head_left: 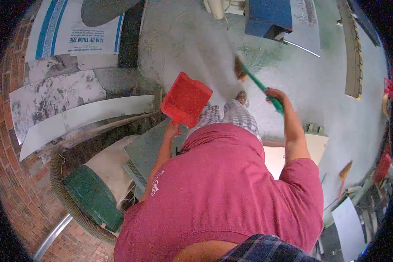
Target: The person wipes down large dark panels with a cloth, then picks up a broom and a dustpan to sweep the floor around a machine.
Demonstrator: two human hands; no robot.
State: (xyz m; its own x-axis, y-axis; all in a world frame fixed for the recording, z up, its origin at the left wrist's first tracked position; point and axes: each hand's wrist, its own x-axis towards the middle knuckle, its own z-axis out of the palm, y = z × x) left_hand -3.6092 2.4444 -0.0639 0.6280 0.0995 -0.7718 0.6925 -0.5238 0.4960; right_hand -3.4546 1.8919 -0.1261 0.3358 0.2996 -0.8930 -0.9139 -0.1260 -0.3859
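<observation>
My left hand (173, 129) is closed around the handle of a red dustpan (187, 98), which is held up in front of my legs with its inner face showing. My right hand (276, 97) grips the green handle of a hand broom (255, 81). Its brown bristles (239, 69) point away from me, low over the grey floor near my foot (242, 97). Broom head and dustpan are apart. Whether the bristles touch the floor I cannot tell.
Panels (63, 94) and a printed sheet (83, 32) lie at the left by a brick wall (13, 192). A ribbed hose (67, 196) curves around a green machine part (94, 196). Ahead is a blue box (268, 17); a long beam (353, 56) lies right.
</observation>
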